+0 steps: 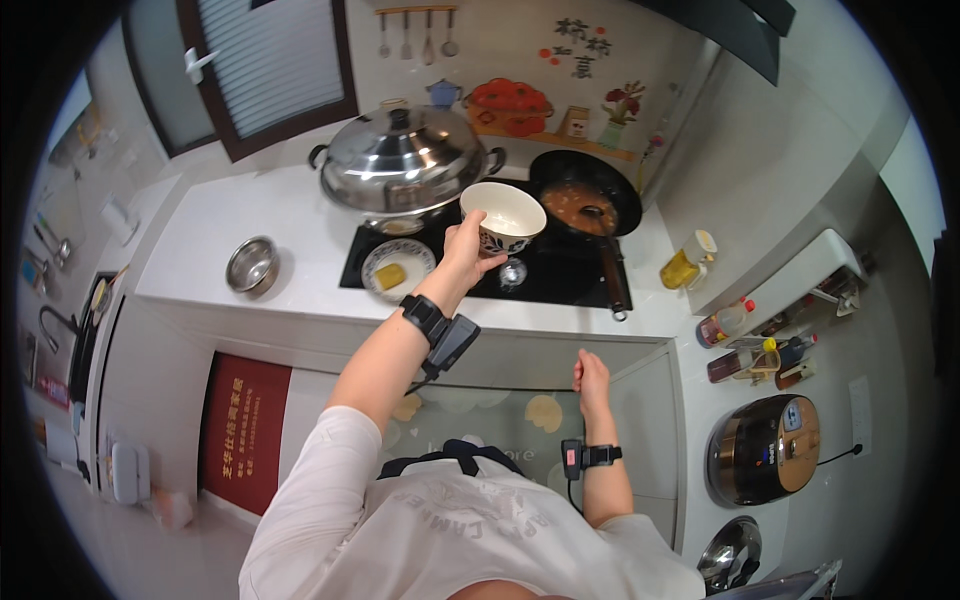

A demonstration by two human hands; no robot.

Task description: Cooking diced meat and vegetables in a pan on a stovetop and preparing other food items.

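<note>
My left hand (466, 251) grips a patterned ceramic bowl (508, 212) by its side, above the black cooktop (555, 281). No food shows inside the bowl. Lower right, my right hand (592, 375) hangs in front of the counter's edge, fingers curled, with no object visible in it. A black wok (541, 166) at the back right holds brown sauce (574, 206) with bits in it and a ladle (613, 274), whose handle rests over the near rim. Left of my left hand, a patterned plate (415, 259) bears a yellow block (390, 277). Behind stands a large lidded steel pot (405, 169).
A steel bowl (253, 265) sits on the left counter. To the right stand an oil jug (688, 260), several sauce bottles (724, 324), a rice cooker (765, 450) and a glass lid (731, 555). The range hood (731, 30) overhangs the back right. A red mat (244, 427) lies below.
</note>
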